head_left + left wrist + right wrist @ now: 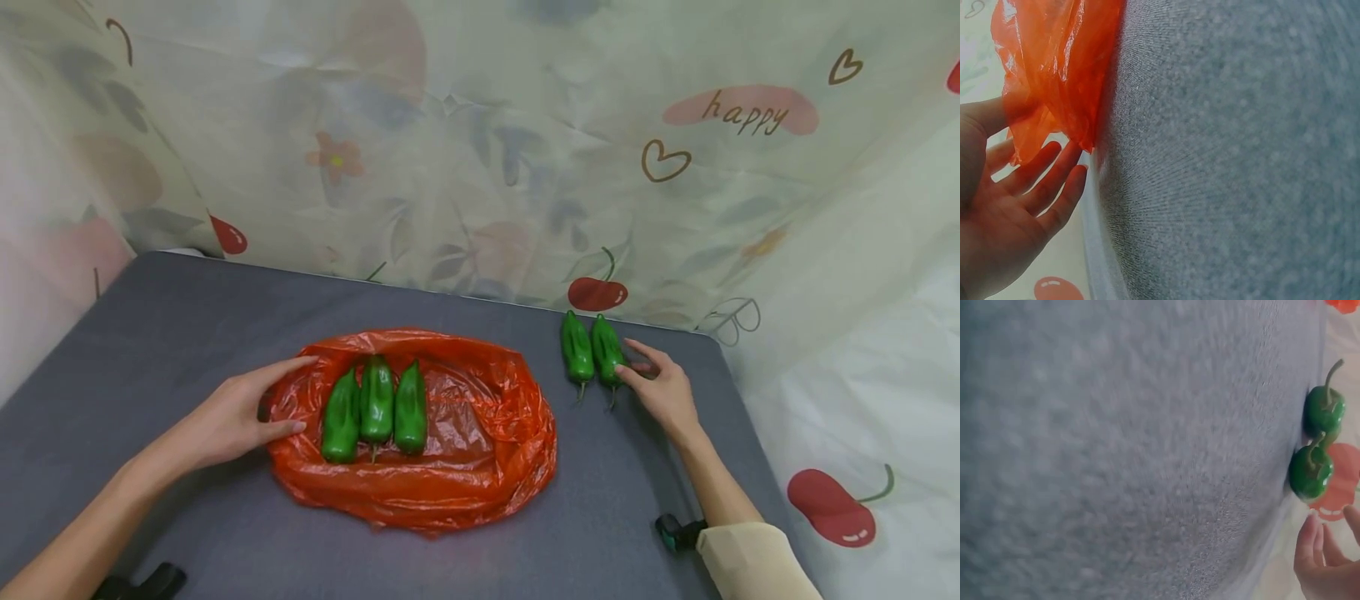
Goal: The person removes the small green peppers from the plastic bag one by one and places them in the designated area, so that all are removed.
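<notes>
Right grip (663,392), spread apart, is hovering beside two peppers (577,346) near far-right corner of bench (607,500); left grip (236,412), spread, is touching red bag (453,492).

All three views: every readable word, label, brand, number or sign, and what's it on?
"happy": on the printed curtain, upper right in the head view, with two heart outlines nearby.
No other text readable: none visible on the red bag or green peppers.
</notes>
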{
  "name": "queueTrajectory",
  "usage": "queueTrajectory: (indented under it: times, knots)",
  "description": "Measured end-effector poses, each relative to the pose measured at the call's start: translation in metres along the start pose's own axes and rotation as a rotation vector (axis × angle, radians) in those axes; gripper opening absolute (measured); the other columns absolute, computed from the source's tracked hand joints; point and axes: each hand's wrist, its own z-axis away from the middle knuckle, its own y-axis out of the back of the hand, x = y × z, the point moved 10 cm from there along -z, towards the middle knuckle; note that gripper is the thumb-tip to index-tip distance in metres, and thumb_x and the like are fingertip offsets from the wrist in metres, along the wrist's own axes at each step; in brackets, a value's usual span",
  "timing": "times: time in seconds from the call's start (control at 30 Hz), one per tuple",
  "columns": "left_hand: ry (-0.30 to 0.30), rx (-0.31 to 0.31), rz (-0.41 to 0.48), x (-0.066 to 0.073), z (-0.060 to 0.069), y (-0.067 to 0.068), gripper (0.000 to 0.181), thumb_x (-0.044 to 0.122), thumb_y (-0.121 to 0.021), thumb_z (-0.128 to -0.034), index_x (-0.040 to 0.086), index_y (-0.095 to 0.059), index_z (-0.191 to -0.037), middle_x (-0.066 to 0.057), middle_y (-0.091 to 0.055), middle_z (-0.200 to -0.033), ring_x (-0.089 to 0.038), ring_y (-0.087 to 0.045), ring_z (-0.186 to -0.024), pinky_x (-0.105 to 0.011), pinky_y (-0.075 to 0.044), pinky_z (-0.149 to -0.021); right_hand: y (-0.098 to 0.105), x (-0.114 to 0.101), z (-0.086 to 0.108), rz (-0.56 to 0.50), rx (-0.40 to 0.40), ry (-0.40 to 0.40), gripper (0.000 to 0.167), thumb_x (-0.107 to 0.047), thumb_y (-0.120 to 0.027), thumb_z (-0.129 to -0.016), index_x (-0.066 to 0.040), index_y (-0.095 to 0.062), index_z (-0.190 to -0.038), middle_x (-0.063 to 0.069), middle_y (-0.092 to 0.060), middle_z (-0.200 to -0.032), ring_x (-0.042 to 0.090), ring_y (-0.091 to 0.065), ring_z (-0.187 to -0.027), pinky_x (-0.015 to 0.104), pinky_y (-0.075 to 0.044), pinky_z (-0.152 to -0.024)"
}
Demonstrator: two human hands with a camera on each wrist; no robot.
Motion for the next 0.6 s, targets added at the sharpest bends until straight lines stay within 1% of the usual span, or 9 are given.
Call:
queueTrajectory:
  times: [0.1,0.17,0.23,0.33,0.43,0.53,0.6]
  knots:
    - [0.002,-0.002,0.001,0.0,0.0,0.0,0.08,0.022,-0.083,-0.082,0.008,-0.042,-0.15,-0.023,-0.051,-0.142,-0.043,-0.051,-0.126,-0.063,-0.043,-0.098,0.005,-0.005,0.006,-0.005,0.051,0.018,0.056,-0.035,-0.068,-0.095,-0.016,-0.053,-0.145,0.016,-0.049,-0.144,0.036,-0.056,-0.119,0.056,-0.045,-0.093]
    - [0.003,-0.002,0.001,0.0,0.0,0.0,0.08,0.021,-0.083,-0.082,0.008,-0.041,-0.15,-0.023,-0.051,-0.142,-0.043,-0.051,-0.126,-0.063,-0.043,-0.098,0.008,-0.009,0.01,-0.007,0.073,0.029,0.054,-0.035,-0.068,-0.095,-0.017,-0.054,-0.144,0.015,-0.052,-0.142,0.034,-0.058,-0.116,0.052,-0.047,-0.09]
    - [0.005,-0.002,-0.002,0.001,0.0,0.0,0.08,0.021,-0.083,-0.0819,0.009,-0.041,-0.15,-0.023,-0.051,-0.142,-0.043,-0.051,-0.126,-0.064,-0.043,-0.098,0.009,-0.012,0.014,-0.011,0.088,0.045,0.053,-0.033,-0.068,-0.095,-0.018,-0.054,-0.144,0.012,-0.054,-0.141,0.03,-0.06,-0.113,0.043,-0.049,-0.086]
    - [0.005,-0.003,-0.008,0.001,0.0,0.0,0.08,0.021,-0.083,-0.0819,0.009,-0.041,-0.15,-0.024,-0.051,-0.142,-0.044,-0.051,-0.126,-0.064,-0.043,-0.098,0.009,-0.019,0.018,-0.03,0.104,0.083,0.053,-0.029,-0.068,-0.096,-0.019,-0.052,-0.145,0.01,-0.056,-0.14,0.021,-0.062,-0.107,0.026,-0.051,-0.079]
    - [0.003,-0.003,-0.014,0.001,-0.001,0.0,0.08,0.021,-0.083,-0.0819,0.008,-0.042,-0.15,-0.024,-0.051,-0.142,-0.044,-0.051,-0.126,-0.064,-0.043,-0.098,0.01,-0.027,0.023,-0.093,0.117,0.116,0.056,-0.024,-0.069,-0.095,-0.021,-0.049,-0.148,0.01,-0.057,-0.139,0.01,-0.062,-0.101,0.013,-0.049,-0.075]
    - [-0.002,0.0,-0.01,0.001,0.0,0.0,0.08,0.02,-0.083,-0.0819,0.008,-0.042,-0.149,-0.024,-0.051,-0.142,-0.044,-0.052,-0.125,-0.064,-0.043,-0.097,0.01,-0.037,0.028,-0.149,0.12,0.148,0.058,-0.018,-0.07,-0.095,-0.02,-0.048,-0.148,0.013,-0.057,-0.137,0.002,-0.06,-0.096,0.01,-0.049,-0.074]
    - [-0.007,0.001,-0.006,0.002,0.0,0.0,0.079,0.02,-0.083,-0.082,0.008,-0.042,-0.149,-0.024,-0.051,-0.142,-0.043,-0.052,-0.124,-0.064,-0.044,-0.097,0.01,-0.047,0.033,-0.181,0.113,0.166,0.057,-0.013,-0.069,-0.095,-0.017,-0.048,-0.148,0.016,-0.057,-0.136,0.002,-0.06,-0.095,0.01,-0.049,-0.074]
